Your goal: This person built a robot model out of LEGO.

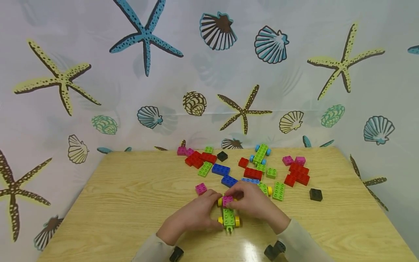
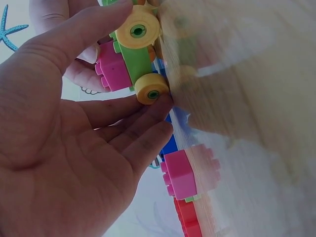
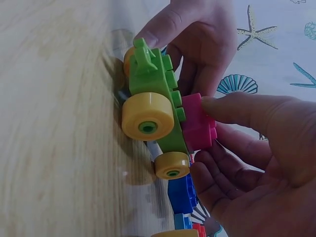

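Note:
A small green toy car base [image 1: 228, 216] with yellow wheels [image 3: 147, 116] stands on the table between both hands. On the studs at its far end sits a pink brick [image 3: 196, 121]. My right hand [image 1: 252, 200] pinches that pink brick between thumb and fingers. From the left side, my left hand [image 1: 199, 214] holds the car: in the left wrist view its thumb lies at one yellow wheel [image 2: 138, 27] and its fingertips touch the other. A hitch-like loop sticks out from the car's near end.
Left of the car lies a loose pink brick [image 1: 201, 188]. Beyond it are blue bricks [image 1: 220, 169] and red bricks [image 1: 195, 159]. A green car base with blue wheels [image 1: 260, 154] stands at the back. Red bricks [image 1: 297, 174] and a black brick [image 1: 315, 194] lie to the right.

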`<state>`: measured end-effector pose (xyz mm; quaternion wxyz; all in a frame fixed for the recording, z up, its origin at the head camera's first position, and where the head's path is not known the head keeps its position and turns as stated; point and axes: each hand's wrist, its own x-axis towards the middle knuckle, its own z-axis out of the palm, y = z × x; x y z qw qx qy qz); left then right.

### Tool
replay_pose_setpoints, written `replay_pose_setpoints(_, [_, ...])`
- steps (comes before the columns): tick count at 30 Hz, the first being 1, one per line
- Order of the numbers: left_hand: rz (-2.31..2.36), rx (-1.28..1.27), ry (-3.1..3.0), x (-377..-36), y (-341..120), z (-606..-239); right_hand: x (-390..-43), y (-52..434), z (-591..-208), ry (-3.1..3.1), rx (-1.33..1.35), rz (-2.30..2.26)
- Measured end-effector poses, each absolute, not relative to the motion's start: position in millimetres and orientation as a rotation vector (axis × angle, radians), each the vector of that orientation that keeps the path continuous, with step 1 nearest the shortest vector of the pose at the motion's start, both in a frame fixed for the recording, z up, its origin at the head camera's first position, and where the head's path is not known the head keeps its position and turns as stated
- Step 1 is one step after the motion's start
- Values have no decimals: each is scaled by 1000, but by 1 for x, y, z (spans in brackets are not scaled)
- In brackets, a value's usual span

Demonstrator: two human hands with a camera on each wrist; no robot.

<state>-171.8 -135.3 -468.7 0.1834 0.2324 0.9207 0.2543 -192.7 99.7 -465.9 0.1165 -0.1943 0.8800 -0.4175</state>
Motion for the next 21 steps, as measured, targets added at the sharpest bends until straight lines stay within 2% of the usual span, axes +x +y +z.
replay_pose_setpoints(21, [712,703,2599,-171,-134,-468,-187,96,-463,2636,-590,-1175])
